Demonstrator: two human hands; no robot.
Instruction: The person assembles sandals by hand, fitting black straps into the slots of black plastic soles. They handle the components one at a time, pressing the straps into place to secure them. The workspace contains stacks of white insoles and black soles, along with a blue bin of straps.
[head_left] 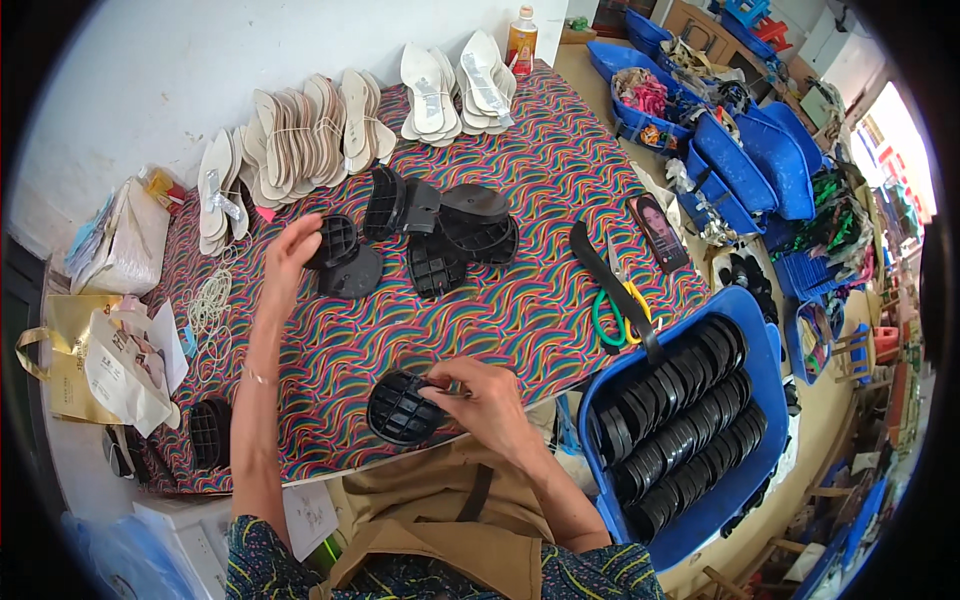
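Note:
My right hand [485, 400] pinches the rim of a black plastic shoe heel [402, 410] near the table's front edge. The heel's hollow, ribbed underside faces up. Farther off to the left, my left hand [290, 255] has its fingers apart at the edge of another black heel [340, 242]. That heel leans on a smooth-topped heel [352, 273]. Several more black heels [475, 218] lie loosely grouped just right of them, some tilted and some with ribs showing. One ribbed heel [210, 433] rests at the table's front left.
Bundled pale insoles [290, 140] line the wall beside a bottle [522, 42]. Scissors [622, 290], a black strip [600, 265] and a phone [657, 233] lie on the right. A blue tub [690, 535] holds rows of black heels. Rubber bands [210, 310] and a gold bag [75, 350] are left.

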